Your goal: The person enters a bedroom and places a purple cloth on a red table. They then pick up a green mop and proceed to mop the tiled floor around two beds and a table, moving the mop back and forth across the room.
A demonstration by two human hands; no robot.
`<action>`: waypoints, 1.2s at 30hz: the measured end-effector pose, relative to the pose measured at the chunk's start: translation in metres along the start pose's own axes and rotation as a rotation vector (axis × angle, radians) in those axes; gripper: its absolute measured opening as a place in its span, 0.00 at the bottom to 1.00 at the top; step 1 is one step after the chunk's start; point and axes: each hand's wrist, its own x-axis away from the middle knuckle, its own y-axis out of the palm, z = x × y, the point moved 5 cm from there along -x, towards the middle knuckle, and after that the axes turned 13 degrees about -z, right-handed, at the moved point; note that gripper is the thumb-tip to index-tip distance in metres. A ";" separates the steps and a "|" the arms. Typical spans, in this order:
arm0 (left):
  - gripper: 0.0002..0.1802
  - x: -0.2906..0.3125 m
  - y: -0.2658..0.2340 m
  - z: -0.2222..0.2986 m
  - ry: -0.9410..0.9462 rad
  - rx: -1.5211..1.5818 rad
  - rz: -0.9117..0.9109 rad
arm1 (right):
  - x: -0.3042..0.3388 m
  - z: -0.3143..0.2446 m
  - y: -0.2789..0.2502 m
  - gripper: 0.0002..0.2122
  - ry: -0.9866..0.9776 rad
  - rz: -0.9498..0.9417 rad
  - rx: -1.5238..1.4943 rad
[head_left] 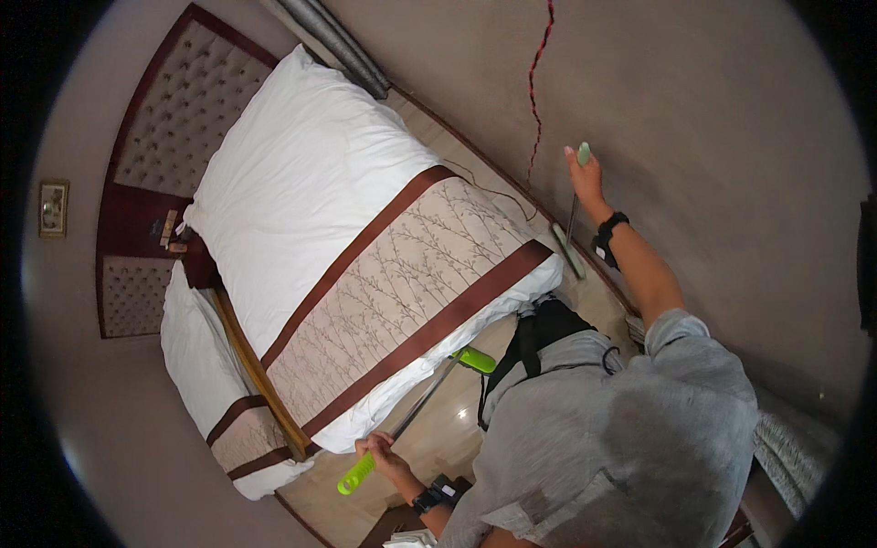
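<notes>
My left hand is wrapped round the long grey pole of a bright green dustpan, just by its green grip. The dustpan's pan is low at the foot of the near bed, partly hidden by the white bedding. Out by the wall, my right hand is closed on the top of a long-handled broom with a pale green grip. The broom's narrow pale head is down on the floor, between the bed corner and the wall's base.
A large bed with white bedding and a patterned runner fills the left. Beyond it stands a second bed. A red-and-black cord hangs down the wall to the floor. Grey curtains are at the far end.
</notes>
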 end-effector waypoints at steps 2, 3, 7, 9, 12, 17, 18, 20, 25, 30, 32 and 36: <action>0.16 0.023 -0.025 -0.006 0.032 -0.005 0.076 | -0.020 -0.012 0.031 0.18 -0.019 -0.077 -0.047; 0.15 0.037 -0.038 -0.006 0.049 -0.011 0.122 | -0.029 -0.019 0.050 0.17 -0.022 -0.165 -0.076; 0.14 0.054 -0.052 -0.008 0.031 0.056 0.330 | -0.091 0.002 0.082 0.14 -0.233 -0.328 -0.128; 0.14 0.063 -0.050 0.000 0.039 0.016 0.327 | -0.102 0.004 0.112 0.15 -0.059 -0.303 -0.272; 0.15 0.069 -0.048 -0.003 0.025 0.018 0.353 | -0.119 -0.004 0.132 0.17 0.015 -0.288 -0.149; 0.16 0.070 -0.031 0.001 0.008 -0.032 0.360 | -0.156 -0.016 0.159 0.21 0.032 -0.371 0.239; 0.16 0.066 -0.028 0.000 0.011 -0.031 0.346 | -0.172 -0.003 0.155 0.21 0.066 -0.322 0.234; 0.16 0.059 -0.023 -0.001 0.021 -0.035 0.327 | -0.192 0.013 0.152 0.21 0.134 -0.232 0.218; 0.16 0.055 -0.021 -0.003 0.001 0.021 0.377 | -0.200 0.065 0.148 0.22 0.465 -0.182 0.122; 0.16 0.063 -0.020 -0.001 -0.024 -0.001 0.362 | -0.153 0.030 0.149 0.29 0.680 -0.237 0.034; 0.16 0.057 -0.020 -0.005 -0.032 -0.013 0.342 | -0.163 0.054 0.139 0.34 0.733 -0.190 -0.009; 0.16 0.053 -0.013 0.001 -0.001 -0.012 0.354 | -0.170 0.084 0.143 0.33 0.892 -0.095 -0.256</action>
